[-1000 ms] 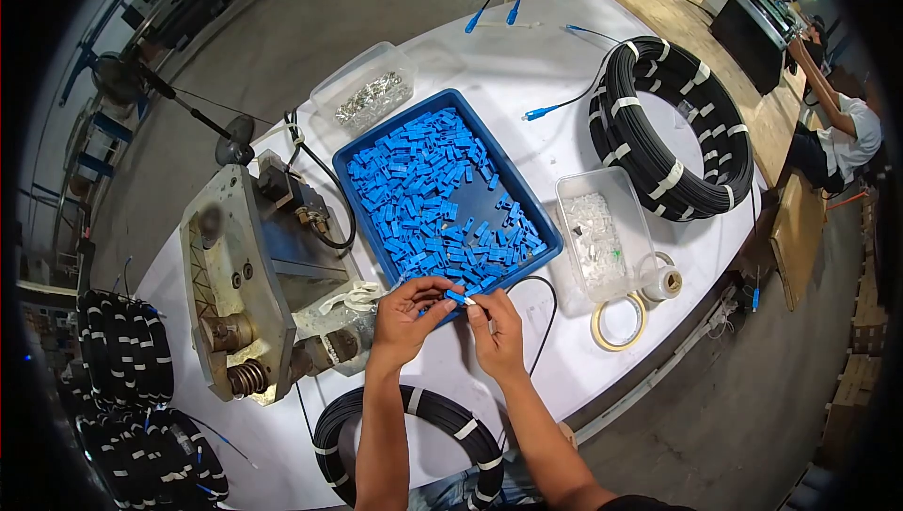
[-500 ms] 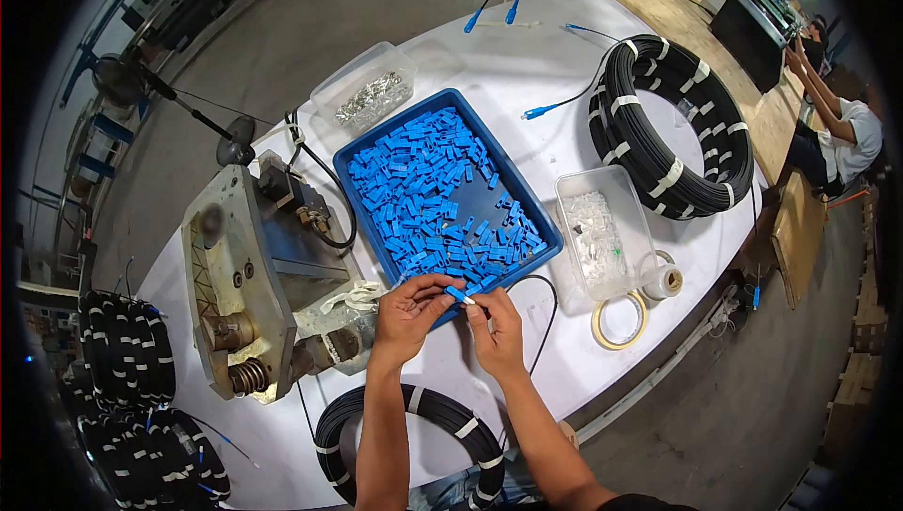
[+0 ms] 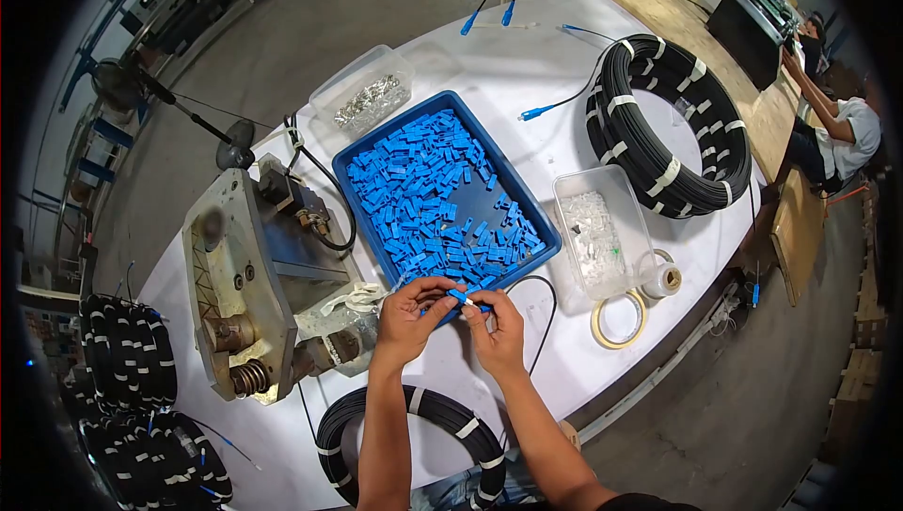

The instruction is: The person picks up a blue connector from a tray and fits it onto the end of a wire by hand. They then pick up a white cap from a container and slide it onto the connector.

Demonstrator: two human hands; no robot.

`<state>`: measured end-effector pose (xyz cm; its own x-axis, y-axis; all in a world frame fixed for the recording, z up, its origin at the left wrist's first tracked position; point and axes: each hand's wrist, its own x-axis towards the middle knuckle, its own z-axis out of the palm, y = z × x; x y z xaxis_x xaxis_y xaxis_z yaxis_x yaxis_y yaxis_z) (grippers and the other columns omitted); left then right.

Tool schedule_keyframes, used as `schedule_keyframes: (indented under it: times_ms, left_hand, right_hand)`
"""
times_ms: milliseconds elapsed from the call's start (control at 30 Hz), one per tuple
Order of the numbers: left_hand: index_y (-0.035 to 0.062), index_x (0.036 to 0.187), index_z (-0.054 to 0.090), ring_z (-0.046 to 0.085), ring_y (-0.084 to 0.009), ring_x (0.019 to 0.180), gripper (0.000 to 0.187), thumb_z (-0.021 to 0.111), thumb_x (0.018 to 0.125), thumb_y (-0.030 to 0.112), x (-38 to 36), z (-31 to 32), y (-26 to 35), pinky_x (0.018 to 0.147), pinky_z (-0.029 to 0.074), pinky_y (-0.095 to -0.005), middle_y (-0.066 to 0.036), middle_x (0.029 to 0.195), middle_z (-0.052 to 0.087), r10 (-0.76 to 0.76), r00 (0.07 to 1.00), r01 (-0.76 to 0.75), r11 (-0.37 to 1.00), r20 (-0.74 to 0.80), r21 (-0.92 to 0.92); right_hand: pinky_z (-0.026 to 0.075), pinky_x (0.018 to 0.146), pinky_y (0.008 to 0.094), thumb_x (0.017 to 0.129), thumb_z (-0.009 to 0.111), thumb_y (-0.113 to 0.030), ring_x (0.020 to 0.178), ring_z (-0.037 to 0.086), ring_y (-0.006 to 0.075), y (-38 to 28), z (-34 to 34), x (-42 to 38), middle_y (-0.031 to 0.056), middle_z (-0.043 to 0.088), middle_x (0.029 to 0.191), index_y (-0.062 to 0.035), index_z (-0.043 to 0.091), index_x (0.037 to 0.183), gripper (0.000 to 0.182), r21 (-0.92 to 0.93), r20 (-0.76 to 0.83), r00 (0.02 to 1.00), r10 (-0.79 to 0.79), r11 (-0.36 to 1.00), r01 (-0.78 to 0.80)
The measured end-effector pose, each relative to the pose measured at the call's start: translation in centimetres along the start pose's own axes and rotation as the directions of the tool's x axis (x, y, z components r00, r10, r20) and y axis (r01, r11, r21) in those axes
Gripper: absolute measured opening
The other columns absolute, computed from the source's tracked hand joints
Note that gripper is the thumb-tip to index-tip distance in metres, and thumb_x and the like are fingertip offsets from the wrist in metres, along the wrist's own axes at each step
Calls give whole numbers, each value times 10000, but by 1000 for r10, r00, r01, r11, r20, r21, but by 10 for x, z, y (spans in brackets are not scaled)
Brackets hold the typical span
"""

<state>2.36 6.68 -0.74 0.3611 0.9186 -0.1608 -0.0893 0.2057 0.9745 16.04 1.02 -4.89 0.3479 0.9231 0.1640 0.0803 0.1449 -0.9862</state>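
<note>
Close to the near edge of the blue tray (image 3: 479, 203), my two hands meet. My left hand (image 3: 406, 328) is closed, pinching a small blue connector housing (image 3: 456, 294) between thumb and fingers. My right hand (image 3: 498, 332) is closed on a small white connector piece (image 3: 469, 301) that touches the end of the blue housing. Whether it sits inside the housing is too small to tell. Many loose blue housings (image 3: 404, 182) lie heaped in the tray. Below my hands rests a black cable coil (image 3: 334, 426) bound with white ties.
A metal press (image 3: 254, 295) stands on the left. Behind the tray is a clear box of metal parts (image 3: 374, 102); to its right, a clear box of white parts (image 3: 591, 238), tape rolls (image 3: 619, 320) and a big cable coil (image 3: 625, 135). Another person (image 3: 847, 135) sits far right.
My hands stay together near the tray, with the blue housing and white piece still between them. The right fingers have shifted slightly; the whole view has moved a little.
</note>
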Motion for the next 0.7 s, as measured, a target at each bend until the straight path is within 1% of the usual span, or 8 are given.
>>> schedule_keyframes:
  times_ms: [67, 167, 267, 333, 433, 567, 633, 700]
  left_hand:
    - [-7, 1118, 628, 636, -128, 972, 241, 667, 881, 1, 0, 0, 0, 875, 499, -259, -88, 1079, 683, -3, 1000, 3, 1000, 3, 10]
    - [-10, 1119, 626, 635, -126, 969, 241, 665, 881, -2, 0, 0, -3, 874, 499, -259, -88, 1078, 682, -4, 1000, 4, 1000, 5, 24]
    - [-14, 1118, 623, 633, -125, 969, 243, 664, 879, -6, 0, 0, -3, 874, 498, -257, -89, 1073, 683, -3, 1000, 3, 1000, -6, 23]
    - [-16, 1118, 623, 632, -125, 970, 243, 664, 878, -8, 0, 0, -2, 875, 498, -257, -91, 1071, 683, -4, 1000, 4, 1000, -16, 17]
    - [-19, 1118, 621, 631, -124, 970, 245, 664, 877, -14, 1, -1, -3, 875, 498, -257, -94, 1069, 684, -4, 1000, 4, 1000, -28, 4]
    - [-28, 1112, 623, 632, -127, 970, 236, 658, 878, -23, 0, -2, -1, 872, 501, -257, -101, 1070, 685, -16, 999, 16, 1000, -29, 1]
    - [-29, 1111, 624, 633, -129, 970, 234, 655, 879, -27, 0, -3, -1, 873, 502, -256, -105, 1070, 685, -13, 1000, 13, 1000, -25, -2]
    - [-30, 1110, 626, 640, -141, 984, 228, 642, 883, -44, 0, -5, -2, 890, 507, -261, -118, 1070, 685, -1, 1000, 1, 999, -11, -50]
  right_hand:
    - [422, 630, 266, 869, 676, -74, 683, 511, 160, 3, 1, -2, 79, 562, 795, 12, 613, 964, 143, 61, -23, 999, 36, 998, -34]
    - [423, 651, 249, 852, 666, -41, 705, 519, 138, 8, -3, -5, 84, 583, 823, 23, 591, 974, 157, 105, -15, 1000, -26, 994, 27]
    - [424, 666, 242, 853, 645, -14, 733, 529, 124, 11, -3, -7, 82, 595, 843, 31, 589, 970, 137, 147, -12, 1000, 1, 989, 1]
    - [435, 688, 245, 860, 649, -11, 767, 539, 112, 7, -4, -8, 73, 607, 870, 29, 591, 971, 132, 215, -19, 996, 87, 973, -81]
    - [444, 709, 244, 872, 646, -2, 798, 549, 110, 12, -4, -11, 66, 612, 893, 31, 594, 986, 129, 261, -29, 995, 101, 961, -90]
    - [448, 727, 233, 878, 649, 3, 819, 564, 123, 10, -6, -9, 75, 614, 910, 32, 604, 994, 128, 272, 21, 995, 98, 957, -101]
    - [459, 732, 243, 880, 658, -4, 839, 572, 144, 8, -7, -9, 93, 610, 939, 36, 618, 994, 127, 181, 35, 993, 109, 977, -114]
    - [465, 732, 253, 875, 670, -17, 838, 573, 153, 0, -5, -6, 99, 605, 951, 33, 630, 987, 128, 186, -2, 996, 86, 979, -84]
